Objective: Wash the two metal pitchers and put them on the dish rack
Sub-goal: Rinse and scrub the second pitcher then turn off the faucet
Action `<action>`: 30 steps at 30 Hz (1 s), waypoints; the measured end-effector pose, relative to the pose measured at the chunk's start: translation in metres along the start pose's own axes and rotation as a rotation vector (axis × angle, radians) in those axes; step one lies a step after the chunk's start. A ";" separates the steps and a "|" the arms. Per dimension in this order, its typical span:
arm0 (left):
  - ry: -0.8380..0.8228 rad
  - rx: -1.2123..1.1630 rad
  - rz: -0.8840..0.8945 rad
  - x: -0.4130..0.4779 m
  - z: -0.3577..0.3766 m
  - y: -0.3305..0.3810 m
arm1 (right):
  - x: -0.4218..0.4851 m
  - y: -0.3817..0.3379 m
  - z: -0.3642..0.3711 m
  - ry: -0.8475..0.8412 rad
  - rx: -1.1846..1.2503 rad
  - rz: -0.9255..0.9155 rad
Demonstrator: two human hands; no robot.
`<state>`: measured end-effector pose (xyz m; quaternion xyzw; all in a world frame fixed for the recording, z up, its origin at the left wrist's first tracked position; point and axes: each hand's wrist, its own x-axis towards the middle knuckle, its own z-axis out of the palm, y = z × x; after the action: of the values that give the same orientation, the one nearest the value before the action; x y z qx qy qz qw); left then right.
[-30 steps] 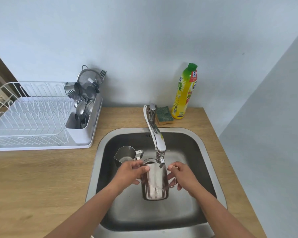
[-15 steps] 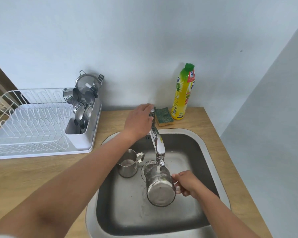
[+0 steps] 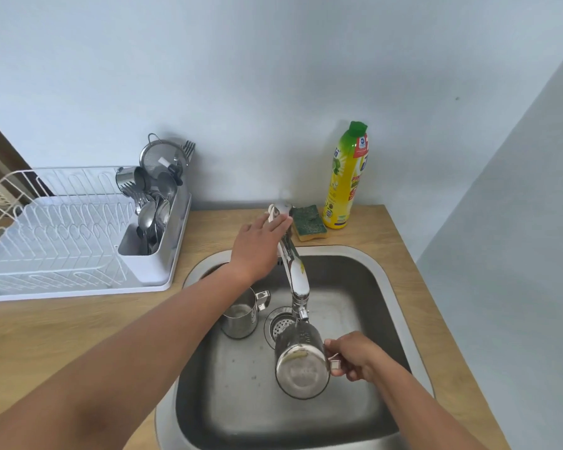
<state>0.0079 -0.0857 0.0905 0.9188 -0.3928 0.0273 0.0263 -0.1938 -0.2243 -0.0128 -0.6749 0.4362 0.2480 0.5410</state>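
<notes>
My right hand [image 3: 358,357] grips the handle of a metal pitcher [image 3: 301,365], held tilted under the faucet spout [image 3: 294,271] with its base towards me. A second, smaller metal pitcher [image 3: 241,318] stands upright on the sink floor to the left, partly hidden by my left forearm. My left hand [image 3: 259,241] rests on the faucet lever at the back of the sink [image 3: 364,306], fingers laid over it. The white dish rack [image 3: 56,235] sits on the counter at the left.
The rack's caddy holds several spoons, forks and a strainer [image 3: 158,190]. A green-and-yellow sponge [image 3: 307,222] and a yellow dish soap bottle [image 3: 346,180] stand behind the sink by the wall. The drain strainer [image 3: 281,323] lies beside the pitchers. Wooden counter surrounds the sink.
My left hand left the pitcher and reached up to the faucet lever. My right hand tilted the pitcher and shifted it a little lower under the spout.
</notes>
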 end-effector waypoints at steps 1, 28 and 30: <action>-0.010 -0.012 0.005 0.001 0.001 -0.001 | -0.001 0.000 0.000 0.003 -0.008 -0.002; -0.358 -1.624 -0.965 -0.063 0.126 0.043 | 0.003 -0.001 -0.028 0.088 -0.069 -0.020; -0.356 -1.607 -0.954 -0.065 0.128 0.044 | 0.003 -0.003 -0.027 0.086 -0.076 -0.011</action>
<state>-0.0648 -0.0785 -0.0410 0.6798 0.1241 -0.4053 0.5985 -0.1933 -0.2505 -0.0056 -0.7075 0.4453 0.2323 0.4971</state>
